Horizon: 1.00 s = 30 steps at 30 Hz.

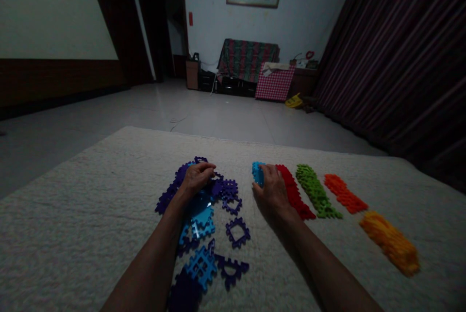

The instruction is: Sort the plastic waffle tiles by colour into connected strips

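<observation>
My left hand point(198, 176) is over a loose pile of purple toothed building pieces point(174, 194), with its fingers pressed together. A purple edge shows by its fingertips, but what they hold is hidden. Light blue toothed pieces point(201, 210) lie mixed with the purple ones below that wrist. My right hand point(272, 187) is closed around light blue toothed pieces point(257, 172) at the left end of the sorted rows. Right beside it runs a row of red pieces point(295, 198), partly hidden by the hand. Single purple square frames point(238, 242) lie between my arms.
Further right lie rows of green pieces point(316, 190), orange pieces point(344, 192) and yellow pieces point(389, 241). Everything rests on a cream quilted mat point(109, 181). Beyond its far edge are a tiled floor point(233, 118), a cloth-covered cabinet point(247, 59) and a dark curtain point(393, 59).
</observation>
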Tool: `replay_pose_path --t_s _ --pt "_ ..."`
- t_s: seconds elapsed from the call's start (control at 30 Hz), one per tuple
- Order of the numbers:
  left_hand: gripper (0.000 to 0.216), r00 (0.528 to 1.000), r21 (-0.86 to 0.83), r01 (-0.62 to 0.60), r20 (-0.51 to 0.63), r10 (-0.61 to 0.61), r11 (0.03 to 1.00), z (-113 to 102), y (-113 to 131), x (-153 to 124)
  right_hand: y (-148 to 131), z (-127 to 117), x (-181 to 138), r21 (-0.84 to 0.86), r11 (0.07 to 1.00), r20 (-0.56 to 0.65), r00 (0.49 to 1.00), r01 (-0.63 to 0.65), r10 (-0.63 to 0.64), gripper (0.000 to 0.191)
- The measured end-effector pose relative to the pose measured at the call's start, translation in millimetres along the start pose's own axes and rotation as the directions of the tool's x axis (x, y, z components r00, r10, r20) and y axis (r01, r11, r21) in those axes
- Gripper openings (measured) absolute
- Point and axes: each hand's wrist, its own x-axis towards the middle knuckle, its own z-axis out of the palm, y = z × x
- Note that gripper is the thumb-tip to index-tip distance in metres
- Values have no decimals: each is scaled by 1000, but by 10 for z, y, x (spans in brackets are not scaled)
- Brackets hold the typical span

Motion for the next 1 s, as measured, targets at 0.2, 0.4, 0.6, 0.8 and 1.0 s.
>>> replay_pose_path --t_s 0.2,0.4,0.6,0.8,1.0 --pt "27 1000 -16 -21 10 21 1000 7 -51 22 19 92 -24 -74 997 -17 1000 3 -4 47" --pt "25 1000 -10 12 -6 -12 1000 18 20 -14 32 122 -8 -114 993 -33 999 -25 21 48" --pt "27 1000 -4 19 6 -18 1000 5 50 -35 28 82 -54 -76 997 -66 998 16 -21 52" --pt "29 999 -11 -25 31 26 1000 -21 91 -77 -91 34 -240 65 994 -56 995 86 -82 49" --pt "27 990 169 -140 50 133 976 -27 133 -171 -366 -136 -625 316 939 33 988 135 -153 36"
